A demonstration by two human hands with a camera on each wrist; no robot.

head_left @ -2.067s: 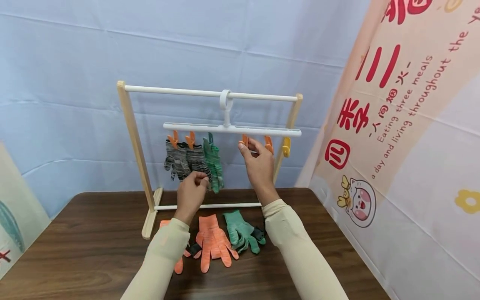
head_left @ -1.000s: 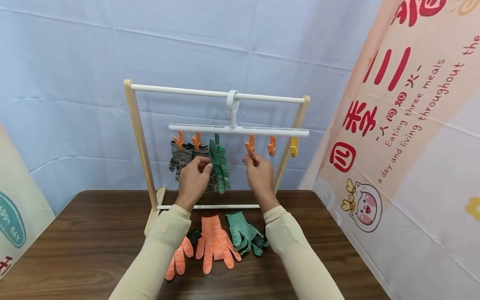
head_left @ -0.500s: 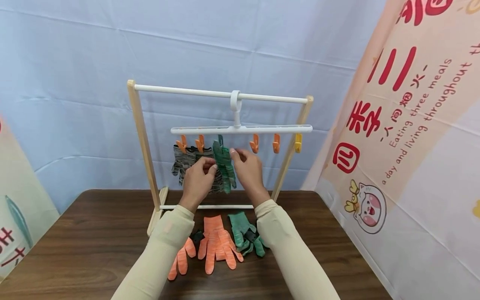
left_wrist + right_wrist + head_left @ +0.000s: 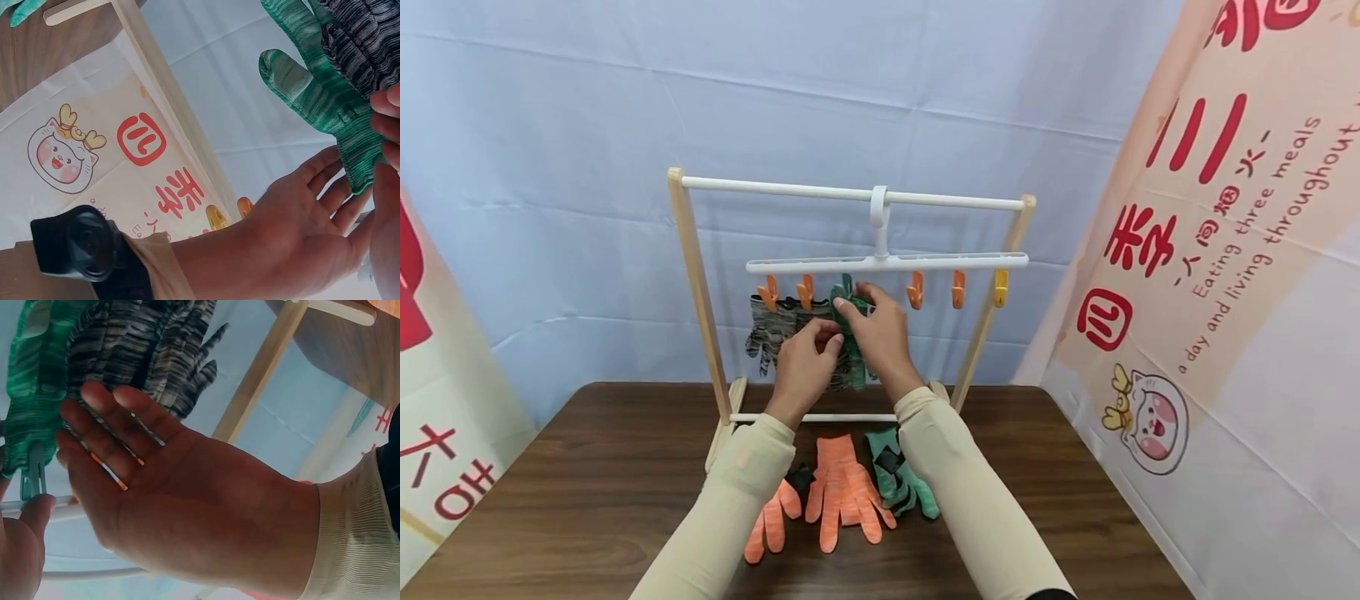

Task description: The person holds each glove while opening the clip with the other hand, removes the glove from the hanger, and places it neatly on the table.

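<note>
A green glove (image 4: 356, 150) hangs by its cuff from a green clothespin (image 4: 35, 472) on the white hanger (image 4: 940, 262). My right hand (image 4: 882, 332) pinches that clothespin; its thumb lies on the pin in the right wrist view, and its fingers reach behind the cuff in the left wrist view. My left hand (image 4: 805, 358) is just left of the green glove, fingers loosely bent with the tips right at its edge. Two grey-black striped gloves (image 4: 766, 327) hang to the left from orange clothespins (image 4: 768, 293).
The hanger hooks onto a wood-and-white rack (image 4: 696, 275). Two orange clothespins (image 4: 915, 290) and a yellow one (image 4: 1002, 287) hang free at right. On the brown table (image 4: 625, 483) lie orange gloves (image 4: 842, 483) and a green glove with a black tag (image 4: 891, 461).
My right hand has let go of the orange clothespin and moved left to the green one. My left hand has moved slightly right, toward the hanging green glove.
</note>
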